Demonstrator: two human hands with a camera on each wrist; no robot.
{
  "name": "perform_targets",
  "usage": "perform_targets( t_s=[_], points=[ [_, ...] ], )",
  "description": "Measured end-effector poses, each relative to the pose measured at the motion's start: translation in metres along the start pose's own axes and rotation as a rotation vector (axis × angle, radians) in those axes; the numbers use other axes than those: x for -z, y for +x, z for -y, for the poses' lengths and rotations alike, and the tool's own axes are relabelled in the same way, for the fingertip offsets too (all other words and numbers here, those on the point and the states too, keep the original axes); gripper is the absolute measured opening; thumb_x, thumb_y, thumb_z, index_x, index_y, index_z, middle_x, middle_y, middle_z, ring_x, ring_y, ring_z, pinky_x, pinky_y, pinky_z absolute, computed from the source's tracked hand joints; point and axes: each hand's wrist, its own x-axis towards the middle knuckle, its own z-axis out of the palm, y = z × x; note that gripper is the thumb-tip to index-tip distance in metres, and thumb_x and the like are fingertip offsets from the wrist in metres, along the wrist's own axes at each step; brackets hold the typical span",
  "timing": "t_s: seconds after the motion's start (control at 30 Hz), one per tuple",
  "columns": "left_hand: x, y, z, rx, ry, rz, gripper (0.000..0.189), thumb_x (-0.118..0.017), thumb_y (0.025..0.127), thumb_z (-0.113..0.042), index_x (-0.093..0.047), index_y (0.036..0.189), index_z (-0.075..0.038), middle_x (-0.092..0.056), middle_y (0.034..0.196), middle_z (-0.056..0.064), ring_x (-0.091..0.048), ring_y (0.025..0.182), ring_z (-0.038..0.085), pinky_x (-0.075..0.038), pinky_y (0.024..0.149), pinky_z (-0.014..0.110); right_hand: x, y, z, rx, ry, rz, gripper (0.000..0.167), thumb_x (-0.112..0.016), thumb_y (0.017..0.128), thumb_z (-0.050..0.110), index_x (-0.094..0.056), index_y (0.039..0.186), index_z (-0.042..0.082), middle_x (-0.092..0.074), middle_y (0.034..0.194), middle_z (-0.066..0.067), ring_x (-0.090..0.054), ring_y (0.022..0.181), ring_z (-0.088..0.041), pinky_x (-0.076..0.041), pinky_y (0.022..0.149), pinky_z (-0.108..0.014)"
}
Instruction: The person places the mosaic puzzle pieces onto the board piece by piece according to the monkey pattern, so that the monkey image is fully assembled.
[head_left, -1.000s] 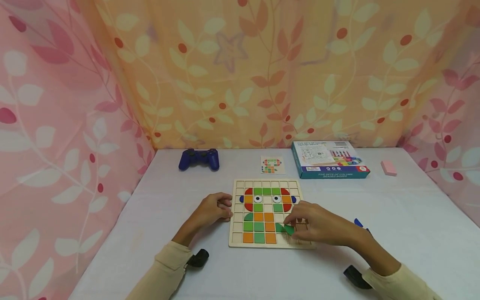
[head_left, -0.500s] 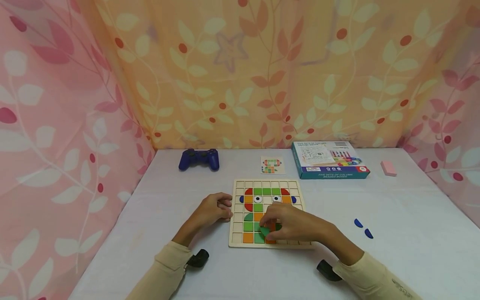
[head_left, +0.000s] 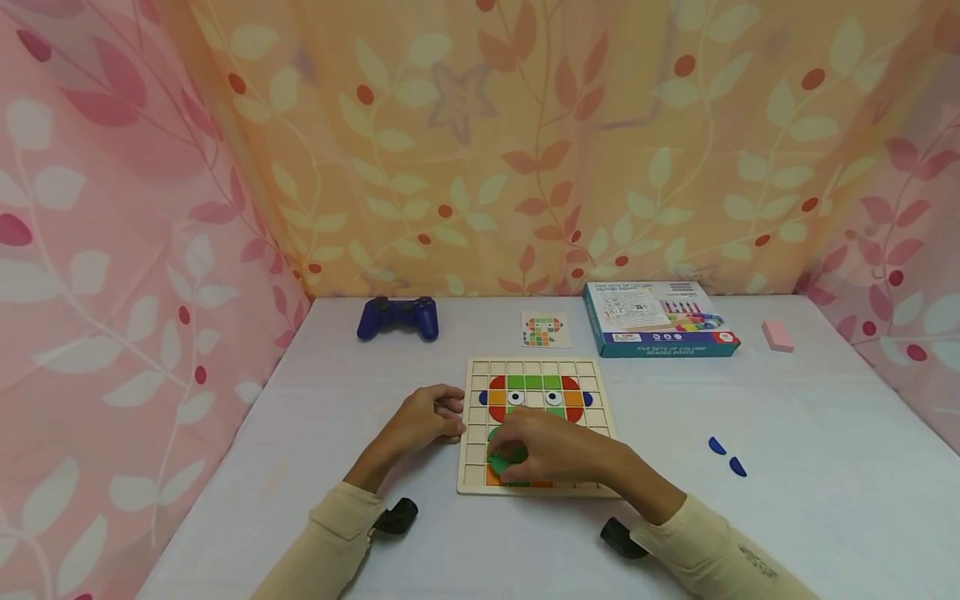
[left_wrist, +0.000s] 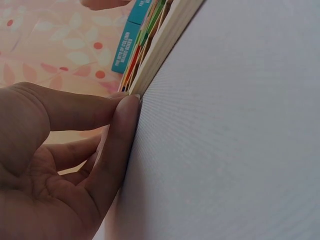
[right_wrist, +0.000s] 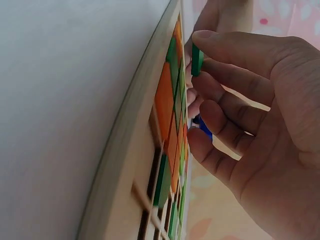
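Observation:
My right hand [head_left: 558, 442] holds a small green curved piece [right_wrist: 197, 60] between thumb and fingertips, over the lower left part of a wooden grid board [head_left: 475, 478]. The piece's thin side shows in the right wrist view. Colored tiles fill many squares, among them orange, green and red ones plus two round eye tiles [head_left: 516, 398]. This hand covers several of the lower tiles. At the board's left edge, my left hand [head_left: 420, 419] pinches the wooden rim with thumb and finger, seen close up in the left wrist view.
Two blue half-round pieces [head_left: 717, 446] lie right of the board. Behind it are a pattern card [head_left: 546, 330], a teal-edged box [head_left: 663, 321] and a pink block [head_left: 777, 337]. A blue game controller [head_left: 398, 319] lies at the back left. Patterned cloth [head_left: 480, 167] encloses the table.
My right hand has moved left across the board with the green piece, from its right part to the lower left tiles. My left hand stays at the board's edge.

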Motion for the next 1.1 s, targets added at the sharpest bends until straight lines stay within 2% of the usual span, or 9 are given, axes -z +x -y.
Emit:
perform_targets(
  t_s=[0.17, 0.57, 1.1],
  points=[
    [0.0, 0.0, 0.0, -0.006, -0.026, 0.003, 0.051, -0.076, 0.087, 0.009, -0.064, 0.136, 0.005, -0.067, 0.116, 0.015, -0.07, 0.092, 0.018, -0.067, 0.075, 0.032, -0.005, 0.01, 0.005, 0.009, -0.004, 0.011, 0.03, -0.085, 0.091, 0.034, -0.08, 0.118, 0.021, -0.068, 0.106, 0.017, -0.056, 0.101, -0.004, -0.056, 0.097, -0.025],
    [0.0, 0.002, 0.001, -0.008, -0.048, 0.007, 0.05, -0.074, 0.087, 0.012, -0.063, 0.136, 0.006, -0.067, 0.116, 0.016, -0.07, 0.091, 0.017, -0.067, 0.076, 0.032, -0.014, 0.024, 0.016, 0.074, -0.02, 0.026, 0.02, -0.083, 0.093, 0.023, -0.08, 0.112, 0.017, -0.064, 0.093, 0.014, -0.055, 0.091, -0.006, -0.05, 0.082, -0.019],
    [0.0, 0.001, 0.0, -0.007, -0.029, -0.004, 0.05, -0.075, 0.087, 0.011, -0.064, 0.135, 0.005, -0.068, 0.116, 0.014, -0.07, 0.092, 0.017, -0.067, 0.075, 0.031, -0.017, 0.023, 0.017, 0.059, -0.035, 0.029, 0.022, -0.083, 0.094, 0.026, -0.081, 0.115, 0.018, -0.067, 0.103, 0.014, -0.056, 0.098, -0.005, -0.053, 0.089, -0.02]
  ],
)
